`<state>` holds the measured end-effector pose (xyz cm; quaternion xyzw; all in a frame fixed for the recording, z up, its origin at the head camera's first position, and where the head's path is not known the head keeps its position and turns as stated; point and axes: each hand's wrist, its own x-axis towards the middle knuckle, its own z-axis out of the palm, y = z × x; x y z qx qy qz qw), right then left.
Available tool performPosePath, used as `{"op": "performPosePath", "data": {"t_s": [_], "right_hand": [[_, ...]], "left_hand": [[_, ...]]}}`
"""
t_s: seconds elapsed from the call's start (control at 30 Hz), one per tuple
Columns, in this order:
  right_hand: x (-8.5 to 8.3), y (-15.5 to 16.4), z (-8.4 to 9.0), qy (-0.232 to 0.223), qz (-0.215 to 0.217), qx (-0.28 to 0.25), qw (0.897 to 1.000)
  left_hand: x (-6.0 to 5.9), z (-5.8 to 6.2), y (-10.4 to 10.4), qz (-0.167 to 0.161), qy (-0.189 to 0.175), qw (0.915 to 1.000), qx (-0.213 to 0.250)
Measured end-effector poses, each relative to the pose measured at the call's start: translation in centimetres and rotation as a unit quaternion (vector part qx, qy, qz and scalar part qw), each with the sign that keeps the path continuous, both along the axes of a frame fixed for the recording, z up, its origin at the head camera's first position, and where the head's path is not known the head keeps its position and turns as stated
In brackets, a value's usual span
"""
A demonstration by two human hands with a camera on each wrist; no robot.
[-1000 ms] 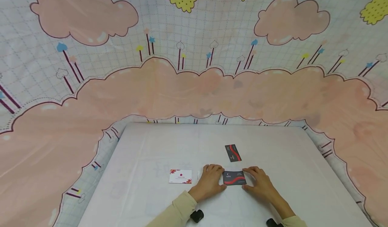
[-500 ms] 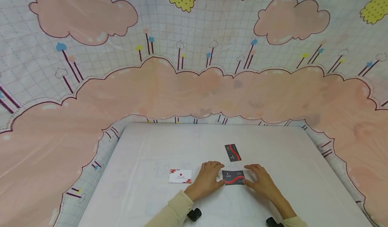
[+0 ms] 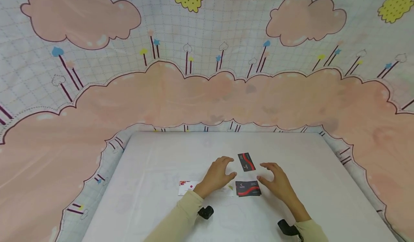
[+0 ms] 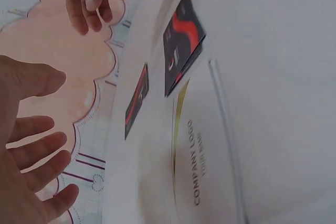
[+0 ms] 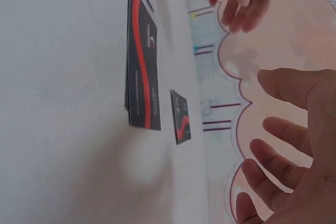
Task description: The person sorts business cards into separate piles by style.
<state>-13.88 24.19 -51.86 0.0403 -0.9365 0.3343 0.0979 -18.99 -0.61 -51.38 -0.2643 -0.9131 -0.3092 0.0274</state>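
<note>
Left wrist view alone shows "COMPANY LOGO" on the pale card (image 4: 197, 166); head view hides it behind the left hand (image 3: 216, 175); both hands' fingers spread, holding nothing.

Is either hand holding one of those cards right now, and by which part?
Neither. The left hand and right hand hover open above the dark cards, touching nothing.

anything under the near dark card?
Yes. The near dark card tops a small stack: at least one more dark card edge shows beneath. How many cards, and their faces, are covered. Both hands hover above, touching nothing.
</note>
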Motion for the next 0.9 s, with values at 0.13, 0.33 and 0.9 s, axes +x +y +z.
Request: {"op": "performPosePath", "data": {"t_s": [0.13,0.33,0.9], "right_hand": [[-0.7,-0.4,0.1,-0.007,0.002,-0.003,1.000],[-1.9,-0.8,-0.5,-0.030,-0.013,-0.011,0.999],[-4.5,-1.4,-2.7,-0.105,-0.047,-0.015,0.993]], "left_hand": [[-1.7,0.0,0.5,0.008,-0.019,0.9998,0.005],[-3.6,-0.6,1.2,0.012,-0.038,0.9992,-0.002],[-6.7,-2.6,3.2,0.026,-0.055,0.9961,-0.064]]}}
